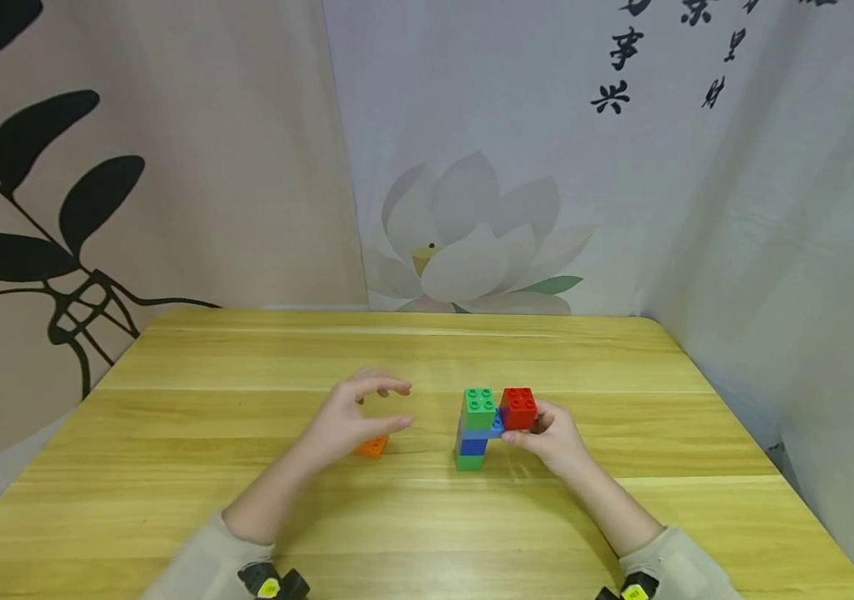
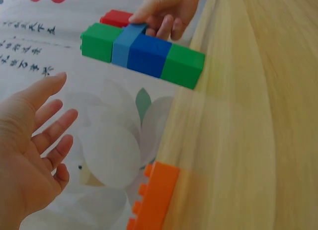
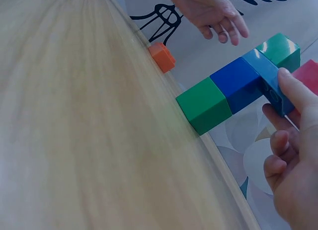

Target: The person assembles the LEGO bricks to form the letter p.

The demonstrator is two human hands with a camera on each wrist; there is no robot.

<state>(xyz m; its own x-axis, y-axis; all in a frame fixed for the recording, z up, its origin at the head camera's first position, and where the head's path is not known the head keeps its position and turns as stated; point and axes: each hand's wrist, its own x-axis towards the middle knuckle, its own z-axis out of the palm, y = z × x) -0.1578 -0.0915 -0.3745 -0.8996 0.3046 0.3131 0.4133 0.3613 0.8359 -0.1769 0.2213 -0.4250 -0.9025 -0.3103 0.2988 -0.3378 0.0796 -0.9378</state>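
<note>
A stack of toy building bricks [image 1: 474, 447] stands upright on the table: green at the bottom, then dark blue, then a longer light blue brick [image 3: 266, 73] jutting sideways. A green brick [image 1: 480, 410] tops one end of it, and a red brick [image 1: 519, 410] sits over the other. My right hand [image 1: 557, 439] pinches this jutting end, thumb against the light blue brick; some fingertips are hidden behind the bricks. To the stack's left, my left hand [image 1: 355, 417] hovers with thumb and fingers apart, holding nothing. Partly behind it lies an orange brick [image 2: 158, 195].
The wooden table [image 1: 247, 350] reaches back to a printed cloth [image 1: 247, 167] with leaves, a lotus and dark characters. Another pale cloth [image 1: 786, 275] hangs along the right side.
</note>
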